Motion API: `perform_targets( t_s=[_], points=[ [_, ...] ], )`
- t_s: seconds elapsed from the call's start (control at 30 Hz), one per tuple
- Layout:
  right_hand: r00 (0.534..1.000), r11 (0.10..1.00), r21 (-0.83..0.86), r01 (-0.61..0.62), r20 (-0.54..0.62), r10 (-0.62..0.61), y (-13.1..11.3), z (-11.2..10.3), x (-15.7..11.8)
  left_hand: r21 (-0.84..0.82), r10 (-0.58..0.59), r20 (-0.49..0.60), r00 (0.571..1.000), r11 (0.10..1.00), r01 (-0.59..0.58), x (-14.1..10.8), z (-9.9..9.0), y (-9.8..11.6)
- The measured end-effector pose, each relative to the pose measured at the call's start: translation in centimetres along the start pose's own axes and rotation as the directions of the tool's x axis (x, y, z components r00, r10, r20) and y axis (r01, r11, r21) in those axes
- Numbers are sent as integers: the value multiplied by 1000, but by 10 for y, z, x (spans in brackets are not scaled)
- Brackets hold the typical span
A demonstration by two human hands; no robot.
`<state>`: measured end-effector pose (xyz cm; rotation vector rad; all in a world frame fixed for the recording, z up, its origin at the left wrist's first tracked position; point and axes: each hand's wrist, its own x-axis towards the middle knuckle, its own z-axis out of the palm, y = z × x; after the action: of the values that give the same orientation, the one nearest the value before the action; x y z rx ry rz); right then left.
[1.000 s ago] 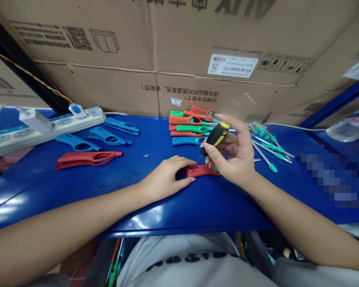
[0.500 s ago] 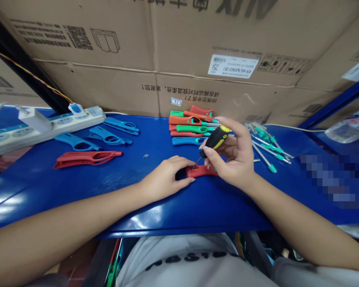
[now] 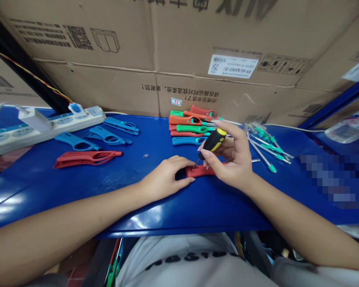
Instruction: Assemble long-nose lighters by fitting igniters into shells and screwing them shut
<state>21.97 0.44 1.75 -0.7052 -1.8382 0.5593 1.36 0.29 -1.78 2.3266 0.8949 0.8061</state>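
Note:
My left hand (image 3: 170,177) pinches the left end of a red lighter (image 3: 199,171) lying on the blue table (image 3: 131,207), thumb on the near side and index finger on the far side. A black and yellow screwdriver (image 3: 214,140) is held in my right hand (image 3: 235,157). Its shaft slants down to the left, the tip at the lighter's left end. My right hand hides the lighter's other end. Several small screws (image 3: 146,156) lie on the table left of my left hand.
Finished-looking lighters (image 3: 188,128) are stacked behind my hands. Metal rods with green ends (image 3: 267,147) lie at right. Blue handle shells (image 3: 107,136), a red shell (image 3: 86,158) and a power strip (image 3: 60,123) are at left. A cardboard box (image 3: 122,87) stands behind.
The screwdriver handle and my right hand have shifted slightly left and down, with the tip still at the lighter's left end. My left hand stays in place.

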Motion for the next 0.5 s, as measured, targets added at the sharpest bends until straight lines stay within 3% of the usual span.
perform_targets(
  t_s=[0.2, 0.37, 0.5],
  points=[
    [999, 1000, -23, 16, 51, -15, -1, -2, 1, -4, 7, 2, 1000, 1000, -7, 0, 0, -1],
    [982, 997, 13, -72, 174, 69, -11, -6, 12, 2, 2, 12, 1000, 1000, -2, 1, 0, 0],
    [952, 991, -132, 0, 304, 41, -23, -10, 28, 0, 12, 16, 1000, 1000, -12, 1, -1, 1]
  ],
)
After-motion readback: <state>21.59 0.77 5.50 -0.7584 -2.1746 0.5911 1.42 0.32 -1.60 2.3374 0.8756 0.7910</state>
